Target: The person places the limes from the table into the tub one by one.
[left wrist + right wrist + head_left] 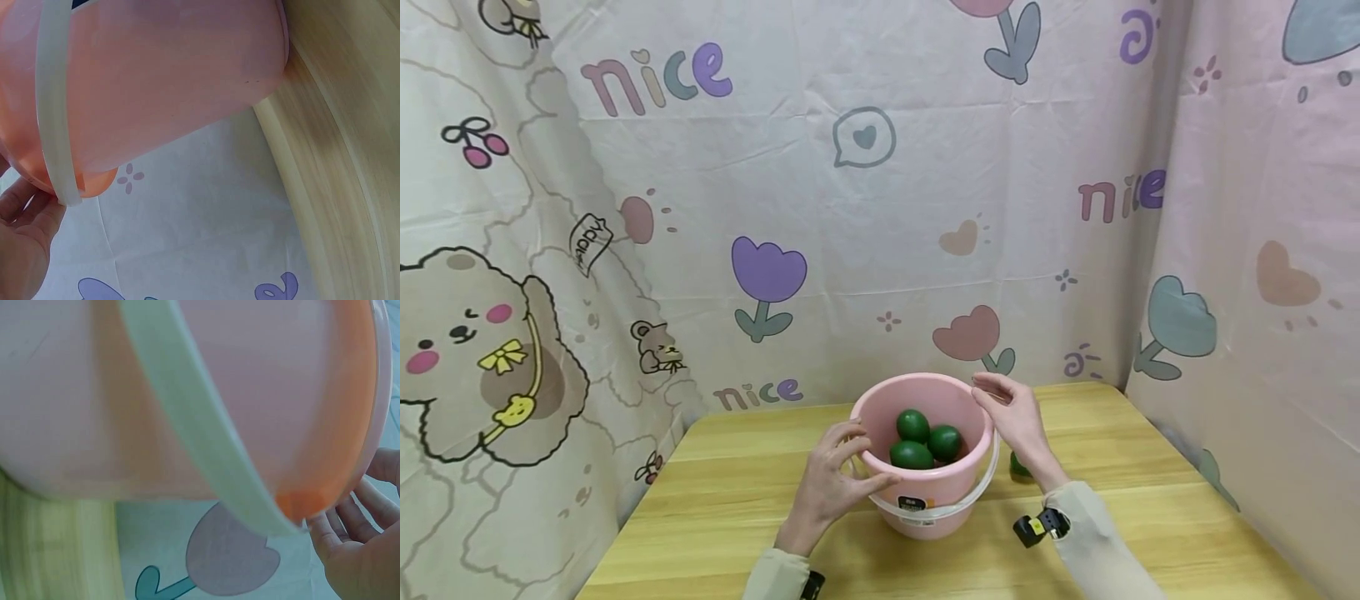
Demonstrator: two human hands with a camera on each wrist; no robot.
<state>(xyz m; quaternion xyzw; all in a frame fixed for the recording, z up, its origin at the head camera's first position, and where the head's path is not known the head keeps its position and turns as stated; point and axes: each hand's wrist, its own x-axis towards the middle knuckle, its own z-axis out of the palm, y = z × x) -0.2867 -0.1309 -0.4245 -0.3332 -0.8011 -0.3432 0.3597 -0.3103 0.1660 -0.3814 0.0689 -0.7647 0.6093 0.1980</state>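
Note:
A pink plastic bucket (917,492) with a white handle (951,507) stands on the wooden table. Three smooth, dark green, egg-shaped fruits (912,455) lie inside it. At the left rim, my left hand (827,479) grips the bucket, its thumb along the front edge. My right hand (1017,421) holds the opposite rim with bent fingers. In the left wrist view, fingers (37,212) sit close by the handle's joint under the rim. Likewise in the right wrist view, fingertips (359,512) meet the rim beside the other handle joint.
Another green fruit (1019,468) lies on the table right of the bucket, partly hidden by my right wrist. The wooden table (715,517) ends at a printed curtain (850,250) at the back and sides. The handle hangs down across the bucket's front.

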